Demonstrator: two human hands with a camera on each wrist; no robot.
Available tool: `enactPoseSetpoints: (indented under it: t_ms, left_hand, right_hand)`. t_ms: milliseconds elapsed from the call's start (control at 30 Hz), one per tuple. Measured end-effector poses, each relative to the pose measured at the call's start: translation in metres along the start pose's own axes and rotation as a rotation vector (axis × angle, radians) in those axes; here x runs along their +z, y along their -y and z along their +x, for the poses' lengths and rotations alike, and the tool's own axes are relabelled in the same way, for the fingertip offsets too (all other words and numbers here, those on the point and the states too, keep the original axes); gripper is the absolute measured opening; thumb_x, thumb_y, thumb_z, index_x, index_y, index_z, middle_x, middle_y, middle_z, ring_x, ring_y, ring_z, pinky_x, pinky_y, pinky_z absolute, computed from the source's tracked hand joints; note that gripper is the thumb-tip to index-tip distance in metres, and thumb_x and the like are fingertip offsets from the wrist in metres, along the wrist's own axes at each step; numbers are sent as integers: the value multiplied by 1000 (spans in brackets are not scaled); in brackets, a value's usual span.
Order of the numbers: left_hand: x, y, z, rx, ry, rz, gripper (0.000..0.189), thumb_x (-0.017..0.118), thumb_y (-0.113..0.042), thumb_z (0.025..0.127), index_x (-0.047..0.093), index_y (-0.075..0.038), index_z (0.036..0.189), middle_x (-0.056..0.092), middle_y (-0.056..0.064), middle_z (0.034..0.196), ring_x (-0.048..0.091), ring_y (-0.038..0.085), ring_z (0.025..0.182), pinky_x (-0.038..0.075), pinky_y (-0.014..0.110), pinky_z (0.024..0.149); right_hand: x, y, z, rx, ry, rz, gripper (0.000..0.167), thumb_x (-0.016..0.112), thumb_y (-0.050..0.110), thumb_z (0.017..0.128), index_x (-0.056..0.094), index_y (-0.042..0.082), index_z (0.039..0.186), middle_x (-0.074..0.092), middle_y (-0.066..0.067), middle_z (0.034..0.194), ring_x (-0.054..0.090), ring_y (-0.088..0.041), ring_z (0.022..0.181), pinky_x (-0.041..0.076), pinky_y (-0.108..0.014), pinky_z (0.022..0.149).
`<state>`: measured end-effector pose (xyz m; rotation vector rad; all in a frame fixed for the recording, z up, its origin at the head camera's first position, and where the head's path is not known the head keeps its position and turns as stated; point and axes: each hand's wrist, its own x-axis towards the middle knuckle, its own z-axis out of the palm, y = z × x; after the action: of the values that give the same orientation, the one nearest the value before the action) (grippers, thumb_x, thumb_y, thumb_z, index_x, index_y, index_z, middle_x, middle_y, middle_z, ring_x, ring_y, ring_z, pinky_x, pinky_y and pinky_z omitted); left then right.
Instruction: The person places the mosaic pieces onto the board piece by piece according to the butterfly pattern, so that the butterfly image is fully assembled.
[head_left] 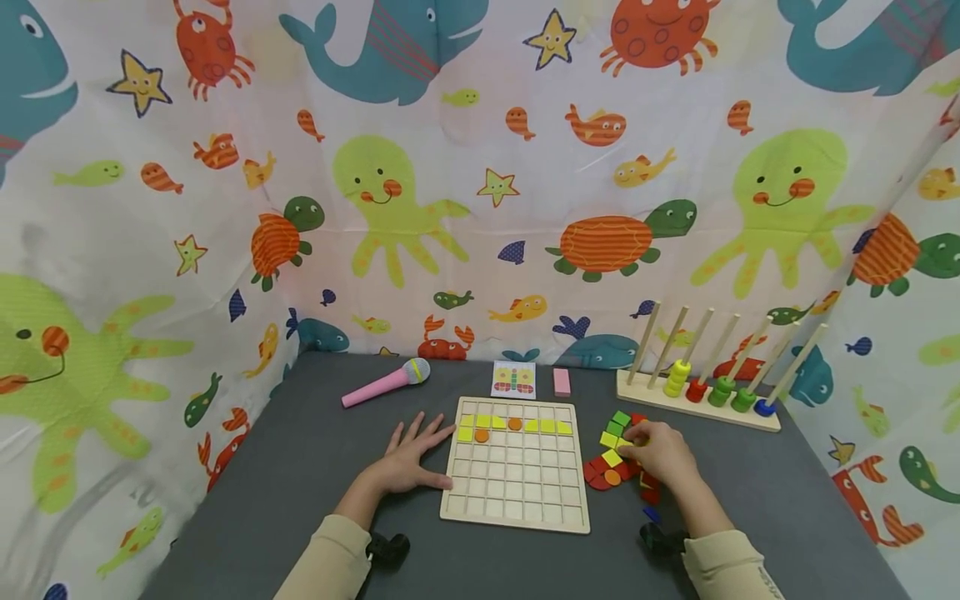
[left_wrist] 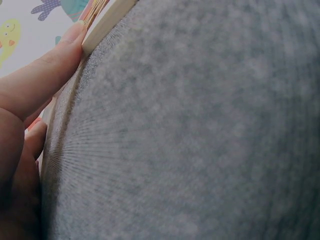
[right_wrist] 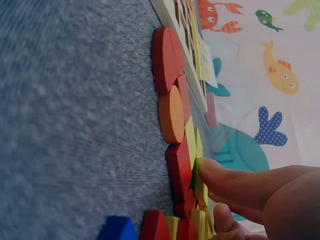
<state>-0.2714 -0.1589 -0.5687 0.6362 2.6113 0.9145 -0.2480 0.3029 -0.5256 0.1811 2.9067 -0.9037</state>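
Observation:
A wooden grid board (head_left: 517, 483) lies on the grey table. Yellow pieces (head_left: 484, 422) and two orange round pieces (head_left: 482, 435) sit in its upper rows. My left hand (head_left: 408, 458) rests at the board's left side, fingers spread and thumb (left_wrist: 60, 60) against its edge. To the right of the board, my right hand (head_left: 660, 450) is over a loose pile of coloured blocks. In the right wrist view its thumb and fingers pinch a yellow block (right_wrist: 201, 187). Beside it lie red blocks (right_wrist: 179, 167) and an orange disc (right_wrist: 171, 115). The pinching fingertips are partly hidden.
Behind the board lie a pattern card (head_left: 513, 380), a pink block (head_left: 562, 382) and a pink toy microphone (head_left: 386, 383). A wooden peg stand (head_left: 697, 402) with coloured rings stands at the back right. A printed curtain (head_left: 465, 183) surrounds the table's back and sides.

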Motion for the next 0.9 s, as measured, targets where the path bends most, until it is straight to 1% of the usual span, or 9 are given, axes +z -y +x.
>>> enactPoseSetpoints:
  t_ms: [67, 133, 267, 433, 567, 700, 800, 900]
  left_hand:
    - [0, -1, 1, -8, 1, 8, 101, 76, -65, 77, 28, -34, 160, 12, 1, 171, -11, 35, 157, -16, 62, 119]
    - [0, -1, 2, -20, 2, 18, 101, 76, -66, 77, 28, -35, 160, 11, -2, 171, -12, 33, 157, -16, 61, 119]
    - [1, -1, 3, -28, 1, 23, 101, 77, -65, 77, 28, -36, 160, 12, -2, 171, -12, 32, 157, -16, 62, 119]
    - [2, -2, 2, -32, 6, 17, 100, 77, -65, 77, 28, -37, 160, 11, -2, 171, -12, 32, 157, -16, 61, 119]
    - [0, -2, 1, -36, 14, 20, 100, 77, -65, 77, 27, -37, 160, 11, -2, 171, -12, 32, 157, -16, 61, 119]
    - [-1, -1, 1, -40, 15, 27, 101, 76, -67, 77, 27, -37, 160, 11, -3, 171, -12, 32, 157, -16, 61, 119]
    - [-1, -2, 1, -42, 15, 31, 101, 75, -68, 76, 27, -37, 160, 11, -4, 171, -12, 32, 157, -16, 61, 120]
    - [-1, -2, 1, -43, 17, 24, 102, 76, -67, 76, 28, -35, 160, 12, -2, 171, -11, 33, 157, -15, 62, 120]
  right_hand:
    - [0, -1, 1, 6, -2, 3, 33, 81, 27, 85, 74, 5, 108, 68, -12, 98, 59, -27, 87, 52, -46, 74]
    - [-1, -1, 1, 15, -1, 26, 31, 82, 27, 85, 72, 4, 104, 66, -12, 95, 58, -26, 84, 51, -41, 70]
    - [-5, 1, 2, 9, 3, 79, 29, 82, 28, 86, 66, 6, 95, 62, -10, 90, 55, -24, 79, 47, -32, 63]
    - [-7, 9, 2, -20, 1, 102, 29, 80, 32, 87, 66, 7, 94, 66, -10, 92, 55, -23, 78, 46, -30, 62]
    - [-3, 23, 2, -23, 4, 143, 29, 79, 33, 89, 68, 7, 96, 67, -8, 87, 55, -21, 73, 46, -29, 59]
    - [5, 42, 2, -20, 10, 183, 29, 76, 34, 91, 68, 8, 97, 66, -8, 84, 54, -20, 70, 45, -29, 58]
    - [13, 56, 3, -43, 16, 208, 28, 76, 34, 91, 68, 8, 97, 64, -7, 80, 52, -20, 66, 44, -29, 55]
    - [21, 70, 3, -86, 20, 230, 25, 77, 31, 91, 69, 8, 96, 61, -6, 76, 51, -20, 65, 43, -29, 53]
